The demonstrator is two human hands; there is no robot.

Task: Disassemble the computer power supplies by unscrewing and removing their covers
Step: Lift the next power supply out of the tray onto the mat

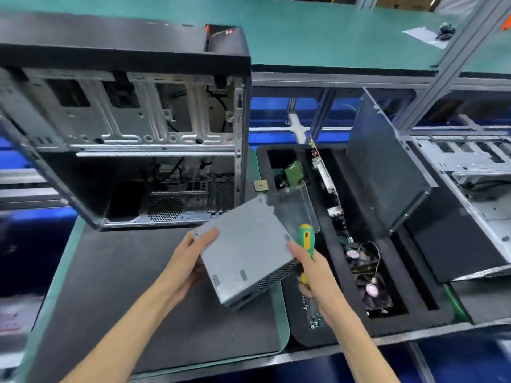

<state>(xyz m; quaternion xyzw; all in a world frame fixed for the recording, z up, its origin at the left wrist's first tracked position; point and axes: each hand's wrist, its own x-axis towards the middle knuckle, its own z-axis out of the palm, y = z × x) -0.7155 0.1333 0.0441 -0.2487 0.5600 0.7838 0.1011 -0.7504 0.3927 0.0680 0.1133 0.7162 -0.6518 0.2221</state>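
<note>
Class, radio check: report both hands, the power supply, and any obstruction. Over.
Left hand grips power supply, held tilted above the black mat. Right hand holds its other edge plus green-yellow screwdriver. Cover still on. Nothing blocking.

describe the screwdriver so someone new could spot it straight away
Start at the big open computer case at the back left, then drop to the grey power supply held above the dark mat. The screwdriver is in the right hand at the supply's right edge, the only thing with a bright green and yellow handle.
</note>
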